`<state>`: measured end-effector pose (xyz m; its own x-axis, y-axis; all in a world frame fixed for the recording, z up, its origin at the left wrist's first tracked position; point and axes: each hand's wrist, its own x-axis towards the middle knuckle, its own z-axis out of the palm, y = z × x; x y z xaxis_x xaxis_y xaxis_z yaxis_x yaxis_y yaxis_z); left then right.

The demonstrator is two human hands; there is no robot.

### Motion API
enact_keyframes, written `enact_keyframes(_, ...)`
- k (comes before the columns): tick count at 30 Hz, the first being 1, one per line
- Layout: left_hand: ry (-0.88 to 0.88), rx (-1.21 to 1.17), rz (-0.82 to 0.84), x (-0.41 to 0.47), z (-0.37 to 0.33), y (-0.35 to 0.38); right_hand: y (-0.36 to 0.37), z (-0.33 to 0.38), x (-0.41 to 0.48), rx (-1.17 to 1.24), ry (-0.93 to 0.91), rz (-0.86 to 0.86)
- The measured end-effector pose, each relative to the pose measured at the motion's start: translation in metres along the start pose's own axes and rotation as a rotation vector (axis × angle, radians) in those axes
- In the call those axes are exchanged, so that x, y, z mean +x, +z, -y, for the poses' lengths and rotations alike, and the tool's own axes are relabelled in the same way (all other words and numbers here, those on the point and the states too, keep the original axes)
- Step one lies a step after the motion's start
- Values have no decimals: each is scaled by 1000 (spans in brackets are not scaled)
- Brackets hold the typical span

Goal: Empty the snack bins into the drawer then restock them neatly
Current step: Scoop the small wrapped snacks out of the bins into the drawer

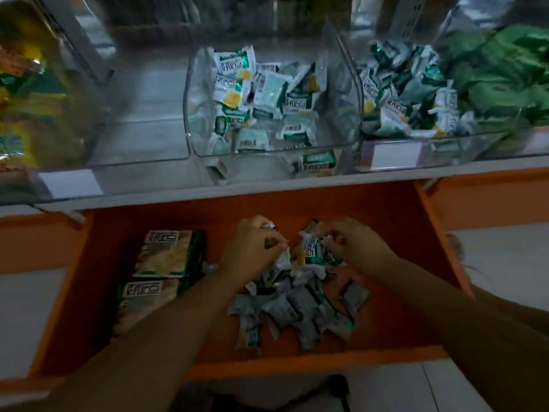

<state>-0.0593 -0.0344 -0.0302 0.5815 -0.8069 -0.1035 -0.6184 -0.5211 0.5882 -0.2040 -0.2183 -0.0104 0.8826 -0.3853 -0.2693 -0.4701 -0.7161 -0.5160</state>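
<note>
An orange drawer stands pulled out below the shelf. A heap of small green-and-white snack packets lies in its middle. My left hand is closed around a few packets at the heap's far side. My right hand grips a green-and-white packet just beside it. Above, the middle clear bin holds several of the same packets. The clear bin to its right is piled with them too.
Two larger snack bags lie stacked at the drawer's left. A clear bin at the left shows no packets. Yellow bags fill the far-left bin, green bags the far-right one. White label holders front the shelf edge.
</note>
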Motion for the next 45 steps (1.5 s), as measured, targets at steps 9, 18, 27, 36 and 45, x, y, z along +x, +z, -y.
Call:
enact_keyframes(9, -221, -127, 226, 2, 35, 105, 106, -54, 15, 102, 303, 211)
enact_keyframes(18, -142, -88, 332, 2, 37, 76, 94, -57, 14, 212, 402, 302)
enact_keyframes(27, 217, -82, -230, 6, -43, -67, -40, 46, -11, 340, 14, -224)
enact_keyframes(36, 152, -84, -290, 76, -50, -145, -117, 113, 59, 221, -123, -306)
enact_keyframes(45, -33, 205, 22, 149, -27, -139, -108, 85, 166, -121, 73, 46)
